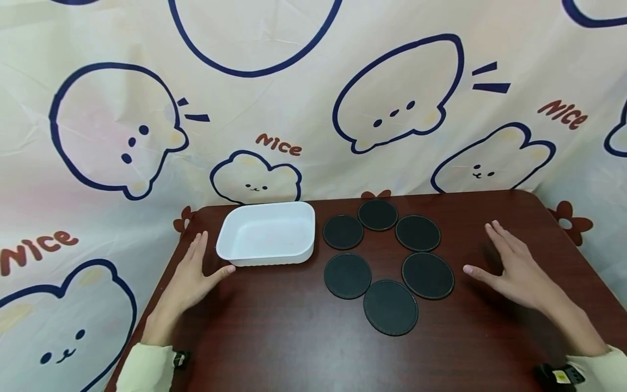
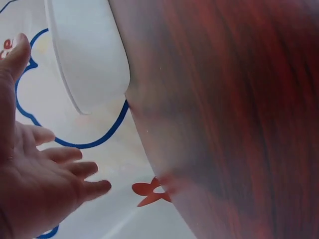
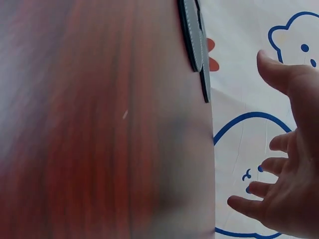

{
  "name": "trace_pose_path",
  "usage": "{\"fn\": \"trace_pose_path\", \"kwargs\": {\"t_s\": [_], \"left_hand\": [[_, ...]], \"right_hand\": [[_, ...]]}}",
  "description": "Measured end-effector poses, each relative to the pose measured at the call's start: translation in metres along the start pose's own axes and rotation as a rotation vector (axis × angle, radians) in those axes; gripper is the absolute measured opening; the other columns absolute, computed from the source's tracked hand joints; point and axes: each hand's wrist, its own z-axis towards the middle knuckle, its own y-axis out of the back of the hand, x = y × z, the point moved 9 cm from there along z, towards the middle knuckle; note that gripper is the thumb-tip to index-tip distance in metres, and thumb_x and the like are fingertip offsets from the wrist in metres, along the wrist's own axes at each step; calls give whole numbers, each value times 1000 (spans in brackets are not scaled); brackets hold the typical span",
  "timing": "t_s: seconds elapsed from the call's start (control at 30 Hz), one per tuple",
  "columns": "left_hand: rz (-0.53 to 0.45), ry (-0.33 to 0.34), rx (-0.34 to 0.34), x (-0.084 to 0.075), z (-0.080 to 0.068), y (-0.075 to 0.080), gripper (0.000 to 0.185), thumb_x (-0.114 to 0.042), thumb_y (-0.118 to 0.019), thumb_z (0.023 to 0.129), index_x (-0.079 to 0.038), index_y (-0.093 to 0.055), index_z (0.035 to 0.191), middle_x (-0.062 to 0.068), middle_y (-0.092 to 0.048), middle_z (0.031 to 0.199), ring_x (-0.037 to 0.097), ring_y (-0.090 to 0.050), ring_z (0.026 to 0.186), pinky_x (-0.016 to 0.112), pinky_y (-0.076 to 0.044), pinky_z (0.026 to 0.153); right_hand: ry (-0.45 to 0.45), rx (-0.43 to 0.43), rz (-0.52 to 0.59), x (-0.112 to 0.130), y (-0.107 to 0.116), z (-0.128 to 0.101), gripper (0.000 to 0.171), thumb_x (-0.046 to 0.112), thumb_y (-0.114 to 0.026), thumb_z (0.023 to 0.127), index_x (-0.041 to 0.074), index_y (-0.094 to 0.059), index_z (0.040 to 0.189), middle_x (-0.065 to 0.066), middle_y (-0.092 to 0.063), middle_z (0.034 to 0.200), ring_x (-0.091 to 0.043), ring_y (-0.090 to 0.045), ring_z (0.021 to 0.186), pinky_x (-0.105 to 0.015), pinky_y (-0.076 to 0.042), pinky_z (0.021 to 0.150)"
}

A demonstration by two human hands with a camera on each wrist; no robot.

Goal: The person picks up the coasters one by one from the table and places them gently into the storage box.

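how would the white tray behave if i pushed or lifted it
The white tray is probably light for its size, since its walls look thin. It likely stays stiff, as it holds an even outline. Tipping seems unlikely under a gentle push: it sits low and broad on the brown table.

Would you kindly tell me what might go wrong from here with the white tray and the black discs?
The white tray sits near the far edge of the table, so a careless push might send it over.
The left hand is close to the tray's near left corner, so it could nudge the tray by accident.
The black discs lie flat and close together, so lifting one may shift its neighbours.
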Motion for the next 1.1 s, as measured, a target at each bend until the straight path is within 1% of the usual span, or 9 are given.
{"fn": "trace_pose_path", "kwargs": {"t_s": [0.2,0.37,0.57,0.67,0.73,0.8,0.9,1.03,1.1], "left_hand": [[-58,-42,-23,0,12,2,121,-60,-75,95,-6,-1,173,28,-12,178,55,-27,160,75,-32,122],[-146,-24,-16,2,19,-1,119,-58,-75,96,-9,1,173,29,-16,177,59,-43,149,67,-46,114],[-259,2,24,3,26,-7,118,-55,-75,98,-12,4,174,28,-14,178,55,-36,155,61,-46,115],[-311,8,38,3,28,-10,116,-52,-76,99,-12,4,174,28,-16,178,53,-37,156,58,-46,114],[-329,14,45,4,29,-12,116,-51,-76,98,-12,3,174,28,-17,177,51,-38,156,57,-47,114],[-333,24,48,5,30,-14,116,-52,-77,98,-11,1,174,27,-19,177,50,-41,155,58,-48,113],[-320,38,46,6,32,-17,117,-54,-78,96,-9,-2,174,27,-23,176,50,-43,153,58,-49,112],[-304,37,38,5,33,-17,116,-53,-79,95,-7,-7,173,28,-28,174,50,-46,152,58,-49,113],[-306,27,33,4,33,-17,114,-52,-79,95,-7,-10,173,29,-30,173,50,-49,150,58,-49,113]], "right_hand": [[-11,-13,48,7,1,11,112,53,-76,96,6,-11,173,-33,-17,175,-63,-23,155,-88,-21,114],[-58,1,72,5,-2,18,105,54,-74,98,4,-18,172,-38,-28,169,-64,-39,146,-85,-35,109],[-83,38,174,3,-10,28,95,53,-69,103,3,-24,170,-37,-40,163,-62,-55,136,-75,-48,105],[-77,39,225,1,-12,34,89,50,-68,104,2,-29,169,-34,-45,162,-57,-55,138,-41,-60,106],[-74,44,245,0,-13,38,86,49,-67,105,2,-31,168,-32,-47,162,-54,-54,141,-24,-59,98],[-80,57,265,-2,-15,41,84,49,-65,106,3,-32,168,-30,-47,163,-52,-53,143,-9,-49,90],[-91,85,294,-3,-19,45,83,49,-62,108,5,-29,169,-28,-46,165,-50,-50,146,-21,-50,95],[-99,112,333,-4,-24,52,83,49,-60,109,6,-26,171,-28,-43,166,-50,-48,148,-45,-53,106],[-100,116,342,-5,-26,55,82,48,-60,109,6,-26,171,-28,-43,166,-49,-48,148,-43,-53,106]]}}
